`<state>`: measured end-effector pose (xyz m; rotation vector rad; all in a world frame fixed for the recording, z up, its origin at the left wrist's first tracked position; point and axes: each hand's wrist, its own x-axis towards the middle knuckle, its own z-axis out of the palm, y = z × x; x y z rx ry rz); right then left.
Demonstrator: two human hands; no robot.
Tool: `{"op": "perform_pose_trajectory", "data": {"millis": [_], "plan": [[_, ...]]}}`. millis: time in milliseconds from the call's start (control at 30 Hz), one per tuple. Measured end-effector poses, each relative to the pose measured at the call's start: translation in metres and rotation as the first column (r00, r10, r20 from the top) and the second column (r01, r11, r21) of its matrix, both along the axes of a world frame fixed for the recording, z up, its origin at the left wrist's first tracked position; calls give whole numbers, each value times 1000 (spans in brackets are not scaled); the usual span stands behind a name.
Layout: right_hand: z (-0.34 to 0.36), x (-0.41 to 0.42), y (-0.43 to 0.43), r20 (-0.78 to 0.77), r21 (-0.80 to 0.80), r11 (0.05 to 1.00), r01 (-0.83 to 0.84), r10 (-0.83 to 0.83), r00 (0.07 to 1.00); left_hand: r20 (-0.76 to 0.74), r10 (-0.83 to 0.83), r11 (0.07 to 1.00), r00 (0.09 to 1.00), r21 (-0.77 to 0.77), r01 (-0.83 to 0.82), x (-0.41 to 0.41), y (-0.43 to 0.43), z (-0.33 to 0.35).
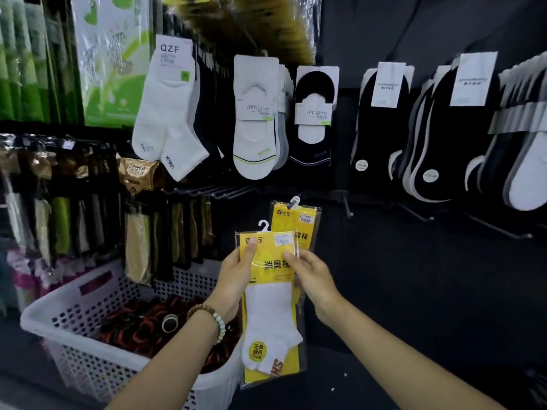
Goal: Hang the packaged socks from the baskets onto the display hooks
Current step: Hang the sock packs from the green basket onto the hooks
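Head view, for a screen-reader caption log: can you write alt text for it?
The left hand and right hand hold a yellow packet of white socks upright before a dark display wall, a matching second packet just behind it. Display socks hang above; a white perforated basket sits lower left.

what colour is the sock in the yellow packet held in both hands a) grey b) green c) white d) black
c: the sock inside the yellow plastic sock packet, held by the left hand and right hand, is plainly white.
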<state>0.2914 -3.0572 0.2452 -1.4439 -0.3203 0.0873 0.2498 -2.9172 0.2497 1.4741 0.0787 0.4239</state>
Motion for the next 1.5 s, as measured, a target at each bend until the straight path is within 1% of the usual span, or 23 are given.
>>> {"op": "perform_pose_trajectory", "data": {"millis": [67, 133, 200, 300, 367, 433, 533, 667, 733, 900, 1000, 1100, 1200, 1333, 1500], "plan": [[2, -5, -3, 28, 26, 999, -19, 18, 999, 1, -17, 1000, 1000, 2, 17, -1, -7, 4], [4, -8, -7, 71, 43, 999, 13, -16, 997, 9, -28, 1000, 1000, 5, 28, -2, -12, 7], [5, -8, -11, 101, 77, 993, 91, -99, 990, 18, -29, 999, 999, 19, 29, -3, -15, 10], [9, -5, -17, 115, 125, 958, 260, -274, 955, 43, -70, 997, 997, 42, 68, -2, -19, 12], [13, 0, -19, 113, 141, 940, 311, -328, 938, 52, -109, 992, 993, 67, 106, 0, -21, 11], [18, 5, -18, 121, 130, 939, 318, -334, 935, 53, -116, 989, 992, 96, 110, 2, -22, 11], [22, 17, -11, 158, 65, 942, 329, -336, 929, 40, -62, 993, 997, 99, 58, 11, -18, 7], [22, 38, 3, 162, 10, 941, 338, -335, 928, 17, -20, 991, 1000, 132, 18, 32, -10, -1], [19, 51, 7, 133, -7, 931, 365, -360, 923, 11, -13, 991, 1000, 130, 12, 45, -8, -4], [8, 84, 10, 38, 28, 915, 403, -403, 914, 28, 7, 992, 1000, 128, -11, 80, -12, -8], [0, 101, 8, -36, 30, 920, 390, -389, 921, 62, 30, 994, 998, 108, -37, 100, -14, -11], [-10, 111, 0, -114, 31, 923, 383, -377, 919, 55, 39, 993, 998, 112, -45, 114, -14, -17], [-22, 104, -17, -112, -3, 932, 362, -360, 926, 20, 47, 988, 999, 147, -49, 112, -12, -28], [-37, 68, -51, -63, -127, 961, 245, -255, 965, -24, 26, 969, 999, 246, -20, 80, -14, -49], [-74, 0, -112, -75, -283, 954, 96, -121, 990, -123, -69, 928, 990, 356, 109, 4, -33, -94]]}}
